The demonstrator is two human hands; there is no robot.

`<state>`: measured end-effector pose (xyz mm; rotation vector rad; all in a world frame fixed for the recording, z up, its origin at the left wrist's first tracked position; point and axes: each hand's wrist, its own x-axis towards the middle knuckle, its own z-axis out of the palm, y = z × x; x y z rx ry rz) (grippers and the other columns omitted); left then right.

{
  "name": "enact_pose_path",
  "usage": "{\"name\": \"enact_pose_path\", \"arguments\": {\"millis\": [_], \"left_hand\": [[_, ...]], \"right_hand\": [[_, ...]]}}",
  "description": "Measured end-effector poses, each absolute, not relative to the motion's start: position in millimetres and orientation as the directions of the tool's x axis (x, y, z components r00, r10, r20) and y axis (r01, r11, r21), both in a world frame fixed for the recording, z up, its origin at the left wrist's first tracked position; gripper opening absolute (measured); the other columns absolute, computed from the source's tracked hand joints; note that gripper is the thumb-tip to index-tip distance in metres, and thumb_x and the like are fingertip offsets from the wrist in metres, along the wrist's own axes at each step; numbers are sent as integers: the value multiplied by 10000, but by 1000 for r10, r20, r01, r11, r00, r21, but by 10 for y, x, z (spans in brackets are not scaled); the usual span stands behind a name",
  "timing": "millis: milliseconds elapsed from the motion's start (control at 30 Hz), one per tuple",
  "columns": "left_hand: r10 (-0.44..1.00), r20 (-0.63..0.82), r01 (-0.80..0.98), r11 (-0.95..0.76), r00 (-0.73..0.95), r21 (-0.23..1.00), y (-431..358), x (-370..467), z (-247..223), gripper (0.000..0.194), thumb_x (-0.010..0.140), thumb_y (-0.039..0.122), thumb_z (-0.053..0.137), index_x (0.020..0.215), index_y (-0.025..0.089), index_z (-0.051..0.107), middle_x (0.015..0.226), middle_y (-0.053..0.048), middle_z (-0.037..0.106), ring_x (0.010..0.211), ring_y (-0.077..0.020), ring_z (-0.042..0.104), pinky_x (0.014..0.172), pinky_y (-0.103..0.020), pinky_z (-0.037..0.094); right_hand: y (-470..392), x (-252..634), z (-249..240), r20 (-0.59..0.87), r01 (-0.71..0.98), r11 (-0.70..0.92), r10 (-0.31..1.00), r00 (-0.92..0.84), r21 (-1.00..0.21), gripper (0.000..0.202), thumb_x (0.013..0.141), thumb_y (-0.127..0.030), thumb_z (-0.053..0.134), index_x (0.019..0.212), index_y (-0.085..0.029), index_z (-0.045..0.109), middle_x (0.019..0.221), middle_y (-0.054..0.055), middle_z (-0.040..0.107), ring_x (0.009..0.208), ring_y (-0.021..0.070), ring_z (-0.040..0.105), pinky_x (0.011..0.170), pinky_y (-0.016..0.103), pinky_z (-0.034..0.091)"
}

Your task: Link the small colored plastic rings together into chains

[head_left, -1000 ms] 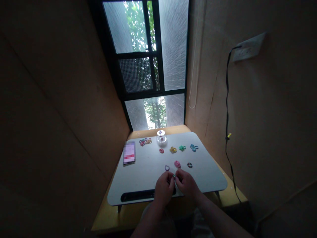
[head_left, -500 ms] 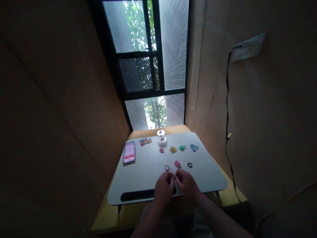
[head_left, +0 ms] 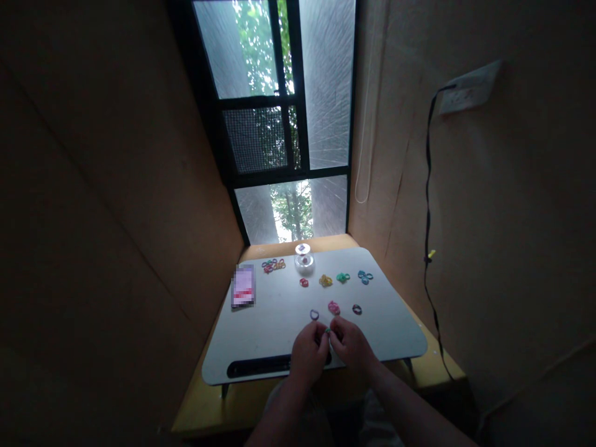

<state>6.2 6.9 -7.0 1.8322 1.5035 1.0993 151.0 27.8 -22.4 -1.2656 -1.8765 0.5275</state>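
My left hand (head_left: 309,349) and my right hand (head_left: 348,340) meet over the front of the white folding table (head_left: 274,323). Between their pinched fingertips is a small green hair tie (head_left: 328,331), mostly hidden by the fingers. Just beyond my left hand lies a purple hair tie (head_left: 315,315). A pink bunch of hair ties (head_left: 334,307) sits past my right fingertips, with a dark hair tie (head_left: 356,309) to its right. Farther back are red (head_left: 303,282), yellow (head_left: 325,280), green (head_left: 343,277) and blue hair ties (head_left: 365,277) in separate groups.
Mixed-colour hair ties (head_left: 273,266) lie at the back left, near a pixelated flat item (head_left: 243,286). A clear round container (head_left: 304,262) stands at the back middle. A black slot (head_left: 258,366) runs along the table's front. A cable (head_left: 427,186) hangs on the right wall.
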Motion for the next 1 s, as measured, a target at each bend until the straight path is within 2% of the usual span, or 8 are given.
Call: {"name": "enact_pose_path", "arguments": {"millis": [633,1000], "left_hand": [[963,262,538,-251,58,805,68,68,-60,137,858,254,493,776,191,583,702,4,589,662,-142,530,628,-250,355],[963,268,510,-250,39,823,71,71,-90,127,857,251,499,821,188,604,746,-5,617,684,-145,557,646,-252,391]], "right_hand": [[281,1514,-197,392,561,419,903,-176,-714,78,777,-173,493,709,-196,522,625,-26,540,590,126,489,569,229,326],[269,1516,-189,390,581,418,903,-181,-699,89,791,-193,491,703,-201,492,623,-29,524,585,125,479,572,232,325]]}}
